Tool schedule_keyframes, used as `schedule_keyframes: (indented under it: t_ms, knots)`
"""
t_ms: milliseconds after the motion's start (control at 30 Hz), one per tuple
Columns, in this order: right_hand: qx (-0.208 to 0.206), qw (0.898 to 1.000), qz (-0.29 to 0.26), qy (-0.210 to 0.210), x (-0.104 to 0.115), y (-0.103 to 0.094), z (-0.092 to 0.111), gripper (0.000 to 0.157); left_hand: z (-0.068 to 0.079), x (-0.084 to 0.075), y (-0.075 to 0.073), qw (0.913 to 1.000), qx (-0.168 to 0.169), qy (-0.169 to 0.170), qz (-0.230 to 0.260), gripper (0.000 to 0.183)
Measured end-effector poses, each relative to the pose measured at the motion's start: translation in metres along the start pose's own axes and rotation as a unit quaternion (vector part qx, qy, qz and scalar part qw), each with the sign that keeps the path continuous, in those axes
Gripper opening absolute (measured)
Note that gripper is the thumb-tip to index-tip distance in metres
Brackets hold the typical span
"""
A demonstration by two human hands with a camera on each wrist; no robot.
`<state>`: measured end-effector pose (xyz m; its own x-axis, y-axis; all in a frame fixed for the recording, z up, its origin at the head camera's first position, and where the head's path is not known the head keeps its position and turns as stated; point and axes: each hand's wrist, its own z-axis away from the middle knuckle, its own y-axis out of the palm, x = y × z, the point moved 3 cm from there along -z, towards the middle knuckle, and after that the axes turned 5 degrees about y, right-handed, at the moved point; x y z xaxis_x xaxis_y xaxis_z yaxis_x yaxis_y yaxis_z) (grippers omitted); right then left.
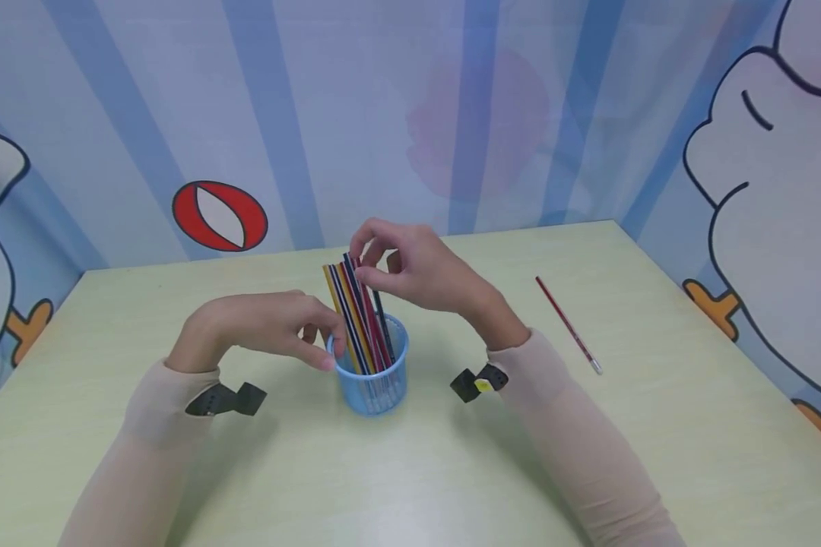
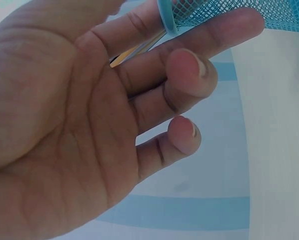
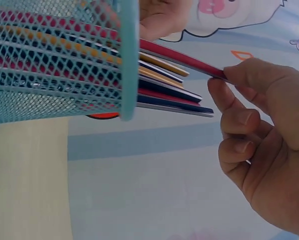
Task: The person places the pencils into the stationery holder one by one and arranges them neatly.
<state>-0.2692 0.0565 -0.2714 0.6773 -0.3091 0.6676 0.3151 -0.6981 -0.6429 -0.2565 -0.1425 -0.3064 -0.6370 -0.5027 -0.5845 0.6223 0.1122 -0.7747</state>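
A light-blue mesh pencil cup (image 1: 374,395) stands upright on the table with several pencils (image 1: 353,319) in yellow, dark blue and red leaning in it. My left hand (image 1: 270,323) holds the cup's left rim, the index finger reaching over the edge and the thumb tip near the outside. In the left wrist view the other fingers (image 2: 189,80) spread loosely beside the mesh. Above the cup, my right hand (image 1: 424,266) pinches the top end of a red pencil (image 3: 189,59) between thumb and forefinger. That pencil's lower part is still inside the cup.
Another red pencil (image 1: 568,323) with a white end lies on the table (image 1: 410,486) to the right. Behind the table hangs a blue striped backdrop (image 1: 362,114) with printed cartoon figures at both sides.
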Motion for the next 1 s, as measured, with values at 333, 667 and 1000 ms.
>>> schedule_keyframes:
  t_ms: [333, 667, 1000]
  knots:
    - [0.039, 0.993, 0.11, 0.021, -0.006, 0.008, -0.003, 0.037, -0.001, -0.001, 0.0, 1.0, -0.001, 0.004, -0.001, 0.018]
    - [0.056, 0.99, 0.124, 0.035, -0.01, -0.004, 0.001, 0.048, 0.001, -0.002, 0.0, 0.9999, 0.001, -0.009, 0.005, 0.016]
    - [0.087, 0.983, 0.092, 0.134, -0.022, -0.043, 0.017, 0.034, 0.0, -0.003, 0.001, 0.9999, 0.004, -0.014, 0.002, 0.017]
